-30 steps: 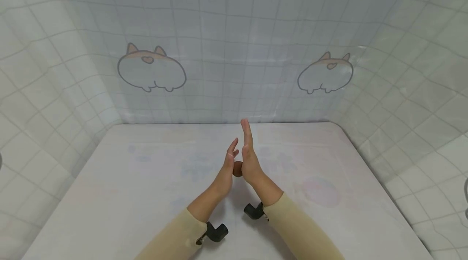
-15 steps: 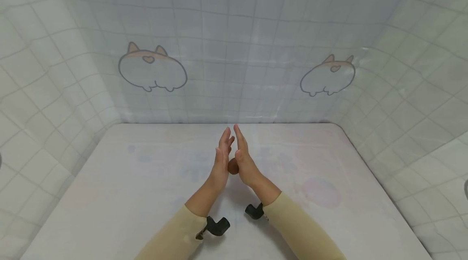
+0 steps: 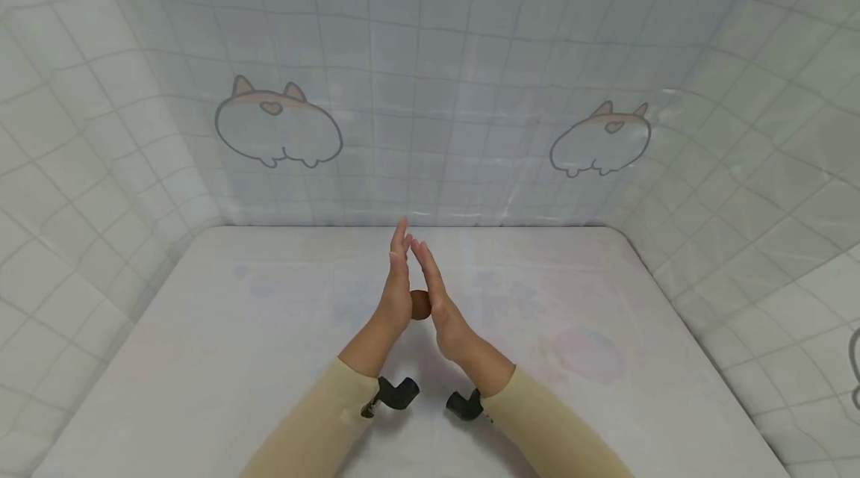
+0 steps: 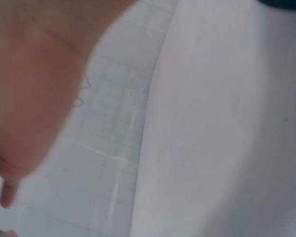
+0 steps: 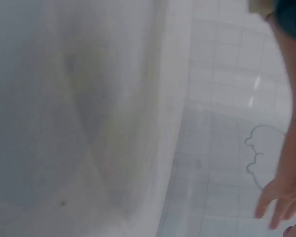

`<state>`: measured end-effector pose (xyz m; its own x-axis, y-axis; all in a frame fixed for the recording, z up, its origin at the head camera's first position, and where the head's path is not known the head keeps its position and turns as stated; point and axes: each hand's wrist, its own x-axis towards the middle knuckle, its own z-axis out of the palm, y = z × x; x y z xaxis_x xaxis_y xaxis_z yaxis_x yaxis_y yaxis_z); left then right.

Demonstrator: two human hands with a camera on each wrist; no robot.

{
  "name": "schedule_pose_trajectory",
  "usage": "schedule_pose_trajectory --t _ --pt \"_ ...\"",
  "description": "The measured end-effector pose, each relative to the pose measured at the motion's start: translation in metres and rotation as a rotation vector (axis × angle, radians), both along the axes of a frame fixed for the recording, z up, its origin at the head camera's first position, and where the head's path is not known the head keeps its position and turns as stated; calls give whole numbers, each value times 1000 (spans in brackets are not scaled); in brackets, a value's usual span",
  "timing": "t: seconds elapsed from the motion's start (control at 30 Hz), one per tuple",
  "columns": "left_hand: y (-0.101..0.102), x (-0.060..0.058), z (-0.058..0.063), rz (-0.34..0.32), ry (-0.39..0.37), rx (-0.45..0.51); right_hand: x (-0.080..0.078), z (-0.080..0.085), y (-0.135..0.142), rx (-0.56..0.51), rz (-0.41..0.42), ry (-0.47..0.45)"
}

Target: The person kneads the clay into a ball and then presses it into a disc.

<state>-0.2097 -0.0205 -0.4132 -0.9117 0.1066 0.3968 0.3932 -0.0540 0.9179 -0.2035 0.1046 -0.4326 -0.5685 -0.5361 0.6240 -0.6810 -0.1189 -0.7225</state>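
A small brown ball (image 3: 420,305) sits between two facing palms in the head view, held up off the table. My left hand (image 3: 395,295) presses it from the left with straight fingers pointing away from me. From the right, the flat palm of my right hand (image 3: 445,317) touches it, fingers slanting toward the left fingertips. The fingertips come close together above the ball. Part of a hand (image 4: 34,103) fills the left side of the left wrist view. In the right wrist view a hand (image 5: 288,182) with spread fingers shows at the right edge.
A pale, faintly printed table (image 3: 235,358) lies below the hands. Behind it hangs a grid-patterned sheet (image 3: 430,127) with cartoon animal drawings, and similar sheets close off both sides. Black curved camera mounts (image 3: 399,393) stick out from the sleeves.
The palms have slid against each other: my left hand has moved forward and left, my right hand back and left. The ball between them has shifted slightly left.
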Motion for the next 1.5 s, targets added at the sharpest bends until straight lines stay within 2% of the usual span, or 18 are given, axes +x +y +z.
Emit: schedule_pose_trajectory --t 0.13,0.37,0.5,0.7,0.8,0.9,1.13,1.3,1.5 --pt "0 0 -7 -28 -63 -39 3 3 0 -36 -18 66" --pt "9 12 -18 -107 -183 -122 2 9 4 -97 -130 86" --pt "13 18 -23 -143 -175 -130 -3 11 7 -91 -182 54" --pt "14 25 -21 -209 -126 -83 -11 11 10 -36 -233 -42" --pt "13 27 -19 -244 -87 -25 -15 9 10 8 -249 -80" --pt "12 27 -16 -249 -32 44 -18 5 10 50 -242 -126" --pt "9 25 -2 -185 85 152 -18 -4 8 85 -213 -133" --pt "9 20 1 -80 144 127 -10 -5 3 57 -153 -85" --pt "7 11 -2 31 140 59 -3 -3 -4 -47 -51 -4"
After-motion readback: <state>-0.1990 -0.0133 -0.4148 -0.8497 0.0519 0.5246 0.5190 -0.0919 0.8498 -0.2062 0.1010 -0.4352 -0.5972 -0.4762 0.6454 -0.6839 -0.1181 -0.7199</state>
